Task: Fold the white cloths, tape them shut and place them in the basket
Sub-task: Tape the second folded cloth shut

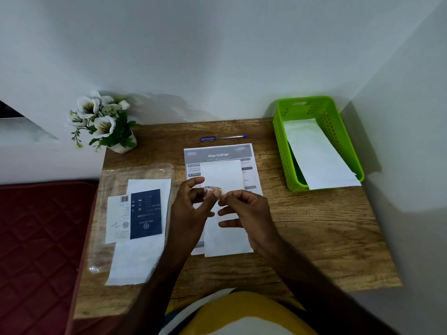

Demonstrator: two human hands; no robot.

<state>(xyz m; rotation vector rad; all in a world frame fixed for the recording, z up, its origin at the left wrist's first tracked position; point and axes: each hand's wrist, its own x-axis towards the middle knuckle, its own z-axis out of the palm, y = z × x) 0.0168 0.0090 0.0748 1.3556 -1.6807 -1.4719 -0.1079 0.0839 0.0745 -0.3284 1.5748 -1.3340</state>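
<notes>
Head view looks down on a wood-grain desk (pixel 314 226) against a pale wall. A green plastic basket (pixel 281 141) with perforated walls sits at the far right corner, one folded white cloth (pixel 316 153) already lying in it and jutting over the near rim. A second folded cloth (pixel 225 175), a smooth narrow rectangle, lies mid-desk on a printed sheet (pixel 219 153); a third cloth (pixel 142 257) waits at left under a dark label card (pixel 145 213) on a clear bag. This looks like the taping step: left hand (pixel 191 209) grips a small clear tape roll (pixel 212 189), right hand (pixel 246 211) pinches what seems the tape's free end. Next, I judge, comes pulling a strip and pressing it across the fold
</notes>
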